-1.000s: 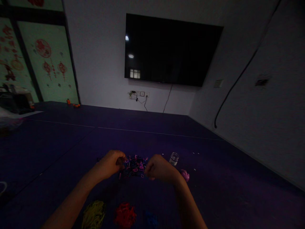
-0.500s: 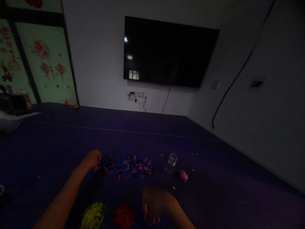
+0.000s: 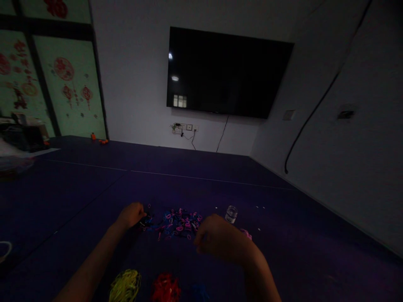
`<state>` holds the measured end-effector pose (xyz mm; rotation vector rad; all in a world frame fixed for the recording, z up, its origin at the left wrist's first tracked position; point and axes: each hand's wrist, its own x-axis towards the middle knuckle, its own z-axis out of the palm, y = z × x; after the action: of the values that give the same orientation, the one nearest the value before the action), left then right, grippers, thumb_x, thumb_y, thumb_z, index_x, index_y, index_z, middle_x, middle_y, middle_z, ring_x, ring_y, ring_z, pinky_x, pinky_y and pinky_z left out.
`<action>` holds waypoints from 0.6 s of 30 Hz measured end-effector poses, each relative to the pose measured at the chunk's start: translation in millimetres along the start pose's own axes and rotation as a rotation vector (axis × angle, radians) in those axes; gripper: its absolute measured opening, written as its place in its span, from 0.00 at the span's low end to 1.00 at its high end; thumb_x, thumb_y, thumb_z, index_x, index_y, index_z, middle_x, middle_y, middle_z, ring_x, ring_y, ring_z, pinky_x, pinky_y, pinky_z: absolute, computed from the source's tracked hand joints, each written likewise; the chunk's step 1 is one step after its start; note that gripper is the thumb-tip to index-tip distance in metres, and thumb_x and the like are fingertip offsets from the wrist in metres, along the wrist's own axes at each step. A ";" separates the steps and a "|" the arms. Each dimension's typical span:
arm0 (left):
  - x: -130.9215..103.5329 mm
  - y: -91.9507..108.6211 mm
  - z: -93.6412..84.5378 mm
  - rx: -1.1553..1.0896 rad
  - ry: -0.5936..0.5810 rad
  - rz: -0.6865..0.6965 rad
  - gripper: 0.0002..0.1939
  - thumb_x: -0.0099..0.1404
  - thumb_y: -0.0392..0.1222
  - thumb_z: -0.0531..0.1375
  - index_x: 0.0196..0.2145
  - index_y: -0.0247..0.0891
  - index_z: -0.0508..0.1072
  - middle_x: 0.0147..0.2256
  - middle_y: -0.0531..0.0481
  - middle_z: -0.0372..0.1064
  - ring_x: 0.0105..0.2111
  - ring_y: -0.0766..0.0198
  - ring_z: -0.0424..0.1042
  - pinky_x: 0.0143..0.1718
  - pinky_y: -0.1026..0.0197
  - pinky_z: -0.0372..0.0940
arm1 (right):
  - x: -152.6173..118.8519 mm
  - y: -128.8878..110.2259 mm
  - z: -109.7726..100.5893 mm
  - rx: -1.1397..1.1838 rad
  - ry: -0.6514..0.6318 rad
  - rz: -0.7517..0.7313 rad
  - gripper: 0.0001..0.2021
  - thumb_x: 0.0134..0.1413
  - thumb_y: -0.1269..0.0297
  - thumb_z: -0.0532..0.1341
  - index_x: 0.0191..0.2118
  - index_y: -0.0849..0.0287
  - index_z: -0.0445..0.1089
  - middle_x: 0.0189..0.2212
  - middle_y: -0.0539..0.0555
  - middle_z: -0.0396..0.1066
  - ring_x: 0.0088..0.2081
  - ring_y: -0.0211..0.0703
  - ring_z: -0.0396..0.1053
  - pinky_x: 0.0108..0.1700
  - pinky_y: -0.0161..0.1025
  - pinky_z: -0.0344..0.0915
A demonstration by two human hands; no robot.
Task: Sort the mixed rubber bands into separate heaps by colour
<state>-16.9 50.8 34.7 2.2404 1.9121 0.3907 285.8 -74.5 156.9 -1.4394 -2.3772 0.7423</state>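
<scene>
A mixed pile of pink, blue and black bands [image 3: 179,222] lies spread on the dark purple table [image 3: 151,260]. My left hand [image 3: 132,214] is at the left end of this pile, fingers pinched together over a few dark bands; what they grip is too small to make out. Just right of the pile hovers my right hand [image 3: 210,235], its fingers curled together, contents hidden. Nearer to me lie a yellow bunch of bands [image 3: 125,286], a red bunch [image 3: 166,287] and a faint blue bunch [image 3: 200,292].
Behind my right hand stands a clear bottle [image 3: 231,214], with a pink object [image 3: 246,233] partly hidden beside it. Small white scraps lie to the right. A dark box [image 3: 27,137] and a plastic bag [image 3: 14,161] are at the far left.
My right hand has moved up and forward from beside the red bunch to the mixed pile, uncovering the blue bunch. My left hand has shifted slightly right. The view has moved a little.
</scene>
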 end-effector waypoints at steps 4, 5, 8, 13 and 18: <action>-2.6 3.6 7.4 0.023 0.008 -0.014 0.05 0.54 0.35 0.56 0.24 0.39 0.72 0.32 0.46 0.73 0.34 0.59 0.72 0.32 0.65 0.58 | -12.2 -4.5 -7.8 0.060 0.070 0.082 0.11 0.37 0.76 0.62 0.28 0.55 0.78 0.27 0.50 0.77 0.28 0.38 0.72 0.26 0.30 0.60; -2.8 3.5 8.7 0.028 0.005 -0.019 0.06 0.54 0.33 0.56 0.24 0.38 0.71 0.32 0.46 0.73 0.34 0.59 0.72 0.32 0.64 0.58 | -15.2 -4.2 -8.6 0.065 0.075 0.096 0.11 0.38 0.75 0.62 0.29 0.55 0.78 0.27 0.50 0.77 0.29 0.39 0.72 0.27 0.30 0.61; -3.6 1.8 11.8 0.040 -0.009 -0.036 0.10 0.55 0.29 0.52 0.24 0.38 0.71 0.31 0.46 0.73 0.34 0.59 0.71 0.32 0.64 0.57 | -22.3 0.4 -11.1 0.068 0.092 0.108 0.11 0.39 0.73 0.62 0.31 0.52 0.78 0.28 0.49 0.77 0.30 0.41 0.72 0.29 0.32 0.62; -3.0 -2.7 14.4 0.022 -0.019 -0.040 0.08 0.54 0.31 0.51 0.25 0.38 0.69 0.31 0.45 0.72 0.35 0.57 0.69 0.33 0.62 0.57 | -28.6 9.2 -18.7 0.054 0.115 0.065 0.10 0.43 0.73 0.60 0.29 0.54 0.77 0.25 0.49 0.76 0.29 0.41 0.71 0.29 0.32 0.61; 7.6 -7.3 12.9 -0.098 -0.050 -0.019 0.05 0.50 0.32 0.52 0.22 0.38 0.65 0.24 0.50 0.67 0.30 0.60 0.67 0.31 0.63 0.56 | -36.1 8.6 -28.5 0.036 0.133 0.048 0.10 0.45 0.76 0.57 0.27 0.59 0.76 0.23 0.50 0.74 0.28 0.38 0.70 0.28 0.31 0.60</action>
<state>-18.8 59.9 20.9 2.1481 1.8466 0.4130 322.7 -94.8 177.3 -1.4870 -2.2263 0.6750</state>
